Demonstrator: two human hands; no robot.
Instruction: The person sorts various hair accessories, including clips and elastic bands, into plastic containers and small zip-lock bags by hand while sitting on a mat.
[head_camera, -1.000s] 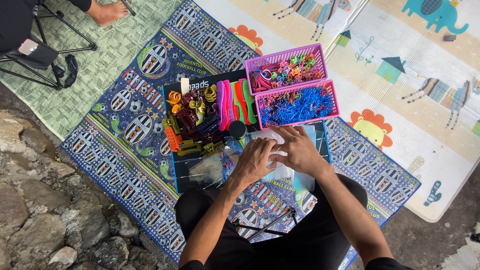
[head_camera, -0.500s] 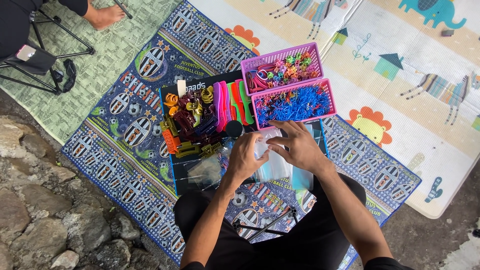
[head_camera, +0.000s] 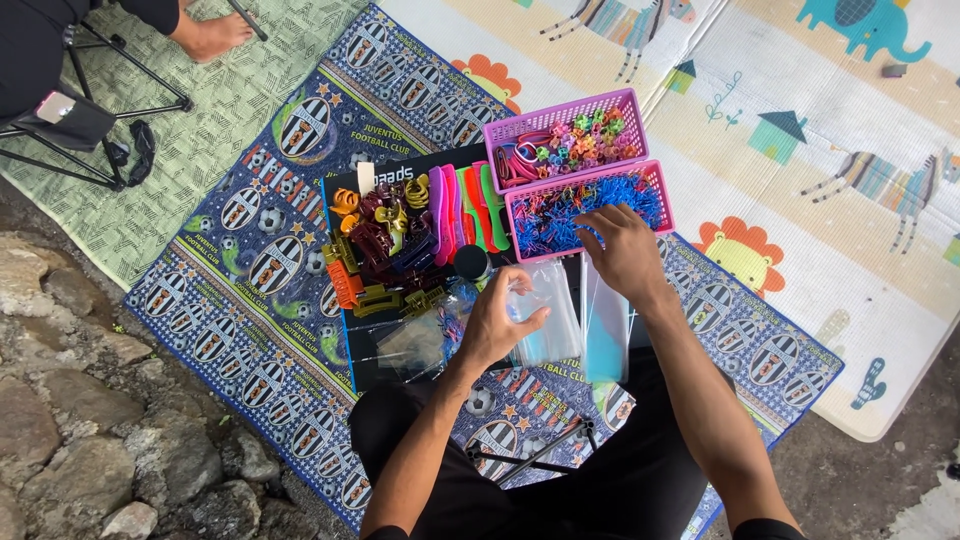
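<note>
Clear plastic bags (head_camera: 548, 318) are stacked just below the pink basket (head_camera: 660, 190); the top one is pinched at its left edge. More crumpled clear bags (head_camera: 418, 338) are seen further left. A phone screen (head_camera: 55, 104), pink-cased, lies far upper left.

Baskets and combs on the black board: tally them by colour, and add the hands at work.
Purple basket, holding mixed coloured clips: 1
Pink basket, holding blue and red pieces: 1
Pink combs: 2
Orange comb: 1
Green comb: 1
Hands: 2, the right hand at the pink basket, the left hand holding a clear plastic bag
Total: 8
</note>
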